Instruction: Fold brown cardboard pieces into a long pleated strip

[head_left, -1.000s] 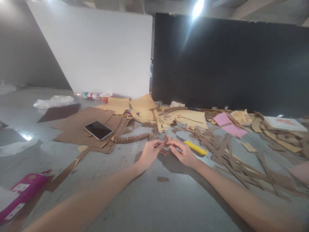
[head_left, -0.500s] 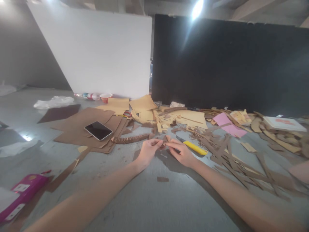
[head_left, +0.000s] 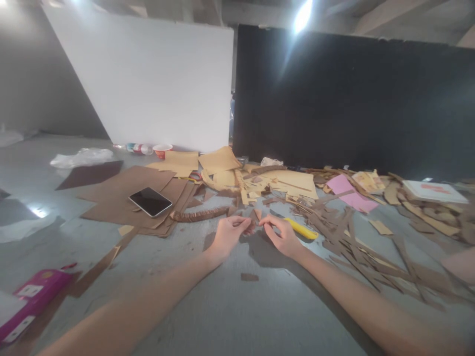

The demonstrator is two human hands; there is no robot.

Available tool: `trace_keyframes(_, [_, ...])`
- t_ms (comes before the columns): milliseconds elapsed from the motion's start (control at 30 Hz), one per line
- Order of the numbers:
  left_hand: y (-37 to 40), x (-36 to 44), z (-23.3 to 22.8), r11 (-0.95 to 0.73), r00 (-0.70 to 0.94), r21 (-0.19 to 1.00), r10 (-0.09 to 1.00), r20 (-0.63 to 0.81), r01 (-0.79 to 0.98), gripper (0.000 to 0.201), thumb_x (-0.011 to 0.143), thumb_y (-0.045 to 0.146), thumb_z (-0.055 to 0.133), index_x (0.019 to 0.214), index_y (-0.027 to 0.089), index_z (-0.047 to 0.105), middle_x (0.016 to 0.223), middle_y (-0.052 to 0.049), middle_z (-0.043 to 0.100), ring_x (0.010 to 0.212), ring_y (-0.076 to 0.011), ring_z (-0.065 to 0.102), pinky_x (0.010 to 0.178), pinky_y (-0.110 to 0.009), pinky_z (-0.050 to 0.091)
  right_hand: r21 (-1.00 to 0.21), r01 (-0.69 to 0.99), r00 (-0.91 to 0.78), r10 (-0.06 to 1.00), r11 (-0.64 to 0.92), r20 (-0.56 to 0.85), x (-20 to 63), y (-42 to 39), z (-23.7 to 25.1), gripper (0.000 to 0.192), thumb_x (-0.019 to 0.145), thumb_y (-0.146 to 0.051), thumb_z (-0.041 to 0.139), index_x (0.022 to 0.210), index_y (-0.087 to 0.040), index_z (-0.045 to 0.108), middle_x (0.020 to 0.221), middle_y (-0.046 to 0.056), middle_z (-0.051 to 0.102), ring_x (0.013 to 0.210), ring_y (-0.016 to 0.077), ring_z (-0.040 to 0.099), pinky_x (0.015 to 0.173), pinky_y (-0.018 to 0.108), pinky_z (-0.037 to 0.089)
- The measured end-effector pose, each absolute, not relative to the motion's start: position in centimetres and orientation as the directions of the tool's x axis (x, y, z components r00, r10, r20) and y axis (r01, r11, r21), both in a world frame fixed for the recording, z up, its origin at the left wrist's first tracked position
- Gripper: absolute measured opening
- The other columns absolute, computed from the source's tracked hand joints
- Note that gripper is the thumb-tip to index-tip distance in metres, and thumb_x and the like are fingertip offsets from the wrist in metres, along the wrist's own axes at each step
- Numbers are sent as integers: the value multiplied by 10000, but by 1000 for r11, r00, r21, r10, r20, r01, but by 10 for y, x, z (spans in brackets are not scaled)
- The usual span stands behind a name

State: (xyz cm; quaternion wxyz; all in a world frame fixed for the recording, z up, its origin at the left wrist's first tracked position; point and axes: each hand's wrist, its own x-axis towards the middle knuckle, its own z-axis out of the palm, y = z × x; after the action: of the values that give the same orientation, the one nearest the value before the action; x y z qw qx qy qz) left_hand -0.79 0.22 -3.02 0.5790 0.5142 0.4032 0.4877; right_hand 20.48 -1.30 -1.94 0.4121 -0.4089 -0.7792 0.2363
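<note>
Fingers of your left hand (head_left: 230, 233) and right hand (head_left: 282, 235) pinch the two ends of a small brown cardboard strip (head_left: 254, 220), held just above the grey tabletop (head_left: 237, 306) in front of the yellow utility knife (head_left: 302, 229). Keep both pinches close to the fold line, so the piece bends cleanly rather than tearing. Work clear of the loose cardboard scraps (head_left: 345, 227) to your right.

left arm: bare from the near edge of view to the wrist; no sleeve in view
right arm: bare likewise, no sleeve in view
left hand (head_left: 228, 235): ungloved; no ring, watch or band seen
right hand (head_left: 284, 237): ungloved; wrist plain
nails: too small to tell
markings: none seen on either forearm
</note>
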Motion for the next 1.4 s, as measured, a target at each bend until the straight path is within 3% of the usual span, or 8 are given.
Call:
trace_keyframes(233, [-2, -6, -35, -93, 261, 995, 960, 98, -31, 319, 841, 509, 793, 826, 191, 802, 760, -63, 793, 714, -221, 758, 678, -309, 615, -699, 498, -444, 844, 513, 302, 199, -10, -20, 390, 1070, -493, 520, 814, -212, 605, 697, -13, 569, 627, 149, 487, 591, 263, 356])
trace_keyframes(533, [-4, -4, -32, -132, 297, 991, 946, 133, -24, 350, 874, 522, 744, 955, 185, 795, 814, -59, 790, 735, -206, 735, 701, -298, 582, -695, 464, -381, 832, 549, 404, 200, -7, -23, 427, 1079, -509, 501, 779, -210, 562, 690, -11, 567, 652, 154, 499, 640, 273, 395])
trace_keyframes(667, [-7, -5, -28, -187, 332, 980, 931, 154, 71, 317, 907, 499, 710, 839, 196, 776, 775, -51, 767, 741, -210, 720, 726, -303, 568, -717, 449, -347, 843, 534, 410, 201, -6, -23, 431, 1075, -526, 506, 785, -212, 564, 699, -13, 558, 671, 161, 515, 661, 279, 407])
trace_keyframes(800, [-8, -6, -27, -183, 338, 982, 928, 156, 51, 301, 913, 475, 701, 821, 194, 762, 778, -52, 763, 741, -209, 714, 730, -303, 562, -730, 448, -347, 853, 516, 390, 202, -5, -24, 433, 1072, -532, 518, 788, -211, 575, 710, -13, 561, 689, 164, 524, 675, 279, 414])
trace_keyframes(1000, [-8, -8, -24, -239, 356, 964, 916, 183, 120, 269, 939, 422, 667, 834, 190, 755, 780, -53, 768, 731, -208, 714, 719, -298, 544, -765, 415, -361, 861, 493, 358, 203, -4, -23, 357, 1065, -507, 562, 907, -210, 680, 812, 5, 666, 769, 180, 603, 721, 280, 455])
trace_keyframes(1133, [-12, -6, -26, -271, 360, 951, 911, 203, 149, 266, 947, 413, 649, 847, 189, 751, 773, -55, 760, 739, -215, 720, 708, -299, 540, -747, 391, -339, 839, 538, 427, 203, -4, -24, 333, 1049, -487, 608, 905, -209, 721, 802, 12, 687, 763, 182, 622, 751, 294, 470])
trace_keyframes(1300, [-10, -9, -19, -388, 252, 892, 910, 330, 232, 255, 1019, 326, 521, 1156, 215, 704, 1052, -76, 761, 799, -192, 715, 753, -309, 556, -728, 384, -228, 822, 568, 522, 203, -2, -25, 293, 1032, -458, 638, 950, -215, 780, 831, 42, 712, 764, 205, 623, 754, 329, 494])
trace_keyframes(1400, [3, -23, -14, -504, 200, 696, 857, 474, 511, 337, 977, 184, 505, 1292, 204, 623, 1259, -136, 678, 1165, -276, 654, 980, -408, 526, -719, 407, -172, 821, 563, 545, 203, 0, -27, 272, 1021, -446, 651, 960, -219, 788, 812, 41, 687, 758, 210, 610, 757, 341, 498])
